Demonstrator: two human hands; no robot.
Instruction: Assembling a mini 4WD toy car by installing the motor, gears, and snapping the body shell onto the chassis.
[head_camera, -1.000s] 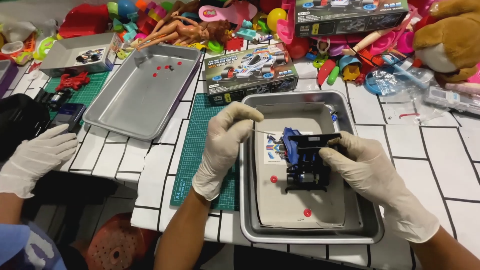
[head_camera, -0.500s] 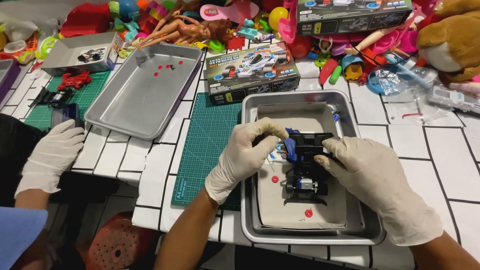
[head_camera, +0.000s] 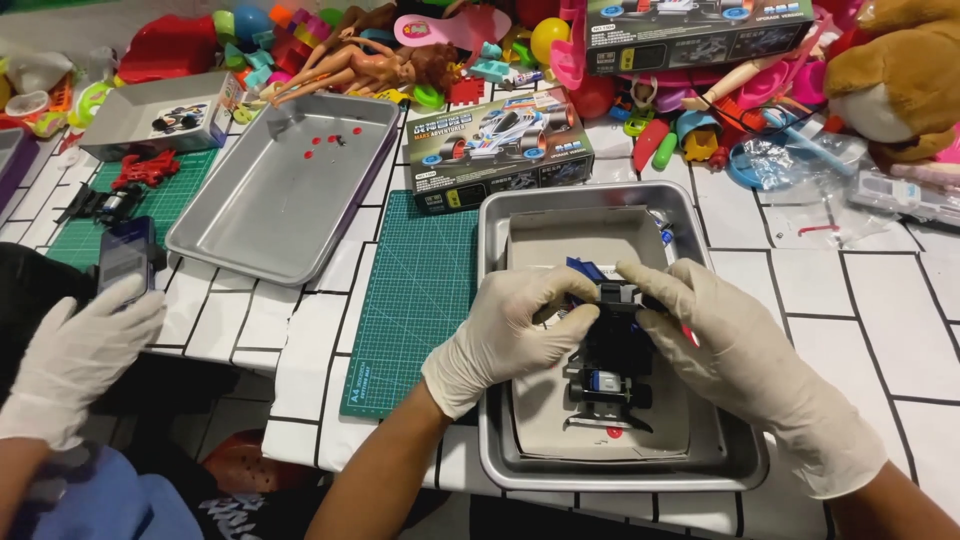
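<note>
A small black toy car (head_camera: 612, 362) with blue parts is sitting over a metal tray (head_camera: 745, 465) on the desk (head_camera: 880, 320). The left hand (head_camera: 510, 335) and the right hand (head_camera: 735, 365), both gloved, are gripping its upper end from either side. A green cutting mat (head_camera: 415, 300) is lying just left of the tray, and a toy car box (head_camera: 497, 145) is standing behind it.
</note>
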